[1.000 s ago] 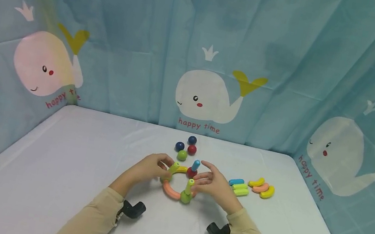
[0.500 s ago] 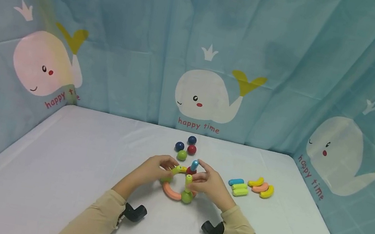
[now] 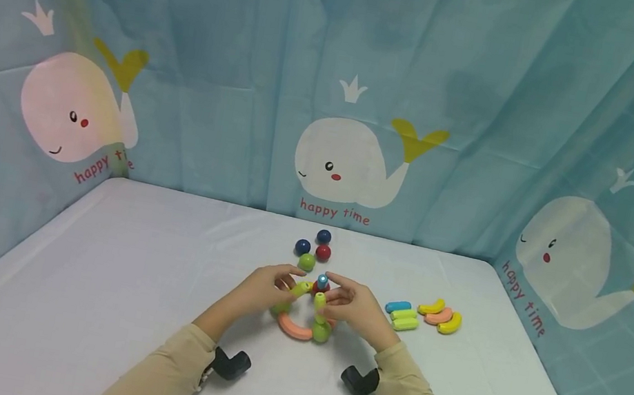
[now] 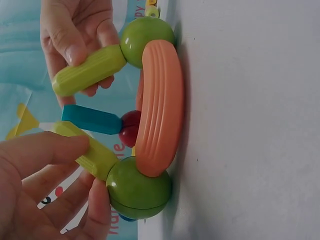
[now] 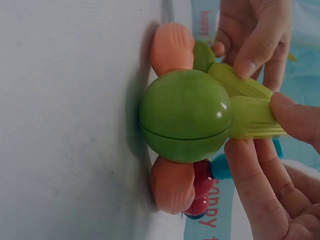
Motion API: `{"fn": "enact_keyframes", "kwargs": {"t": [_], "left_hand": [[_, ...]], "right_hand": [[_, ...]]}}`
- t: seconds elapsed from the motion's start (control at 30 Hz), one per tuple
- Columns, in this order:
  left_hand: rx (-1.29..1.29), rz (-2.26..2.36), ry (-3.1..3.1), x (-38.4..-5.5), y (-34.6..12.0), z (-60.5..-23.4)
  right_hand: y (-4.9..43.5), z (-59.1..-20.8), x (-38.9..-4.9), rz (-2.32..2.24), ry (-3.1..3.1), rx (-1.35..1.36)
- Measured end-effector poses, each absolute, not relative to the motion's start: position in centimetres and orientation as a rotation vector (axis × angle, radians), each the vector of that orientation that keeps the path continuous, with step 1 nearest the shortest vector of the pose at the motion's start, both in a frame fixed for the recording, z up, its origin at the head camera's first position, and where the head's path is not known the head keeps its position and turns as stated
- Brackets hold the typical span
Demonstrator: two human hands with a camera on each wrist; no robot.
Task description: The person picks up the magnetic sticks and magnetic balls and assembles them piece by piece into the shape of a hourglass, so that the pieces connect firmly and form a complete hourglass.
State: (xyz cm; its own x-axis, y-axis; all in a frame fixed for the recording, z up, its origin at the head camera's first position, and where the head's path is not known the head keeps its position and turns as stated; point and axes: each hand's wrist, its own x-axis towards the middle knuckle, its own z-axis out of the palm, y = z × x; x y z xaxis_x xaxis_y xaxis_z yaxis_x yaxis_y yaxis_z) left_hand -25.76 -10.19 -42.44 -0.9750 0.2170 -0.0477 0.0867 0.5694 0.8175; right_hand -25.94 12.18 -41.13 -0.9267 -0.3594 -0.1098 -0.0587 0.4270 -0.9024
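Note:
A ring of curved sticks and balls lies on the table, with an orange curved stick (image 4: 161, 107) at its near side between a left green ball (image 4: 139, 187) and a right green ball (image 5: 185, 116). My left hand (image 3: 263, 288) pinches the yellow-green stick (image 4: 98, 159) on the left ball. Thumb and fingers of my right hand (image 3: 360, 308) grip the other yellow-green stick (image 5: 252, 117), on the right ball. Both held sticks lean inward. Behind them a blue stick (image 4: 92, 119) rises from a red ball (image 4: 130, 129). The hands partly hide the ring's far side.
Beyond the ring sit two dark blue balls (image 3: 302, 247), a red ball (image 3: 323, 252) and a green ball (image 3: 307, 262). To the right lie straight sticks (image 3: 404, 324) in blue and yellow-green, beside yellow and orange curved sticks (image 3: 450, 323). A whale-print curtain (image 3: 348, 161) surrounds the table.
My right hand has come left and taken hold of the right yellow-green stick. The left stick leans further inward, and the blue stick's top has shifted left. The loose pieces have stayed put.

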Motion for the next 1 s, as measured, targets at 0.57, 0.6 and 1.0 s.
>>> {"fn": "enact_keyframes", "kwargs": {"t": [0.57,0.6,1.0], "left_hand": [[0.333,1.299,2.688,-25.03,-9.37,-42.12],[0.334,1.296,2.687,-25.03,-9.35,-42.14],[0.365,1.276,2.679,-24.91,-9.16,-42.15]], "right_hand": [[12.23,-41.1,-25.97,-1.424,2.467,-0.458],[12.23,-41.11,-25.95,-1.435,2.459,-0.457],[12.63,-41.79,-26.36,-1.459,2.425,-0.492]]}}
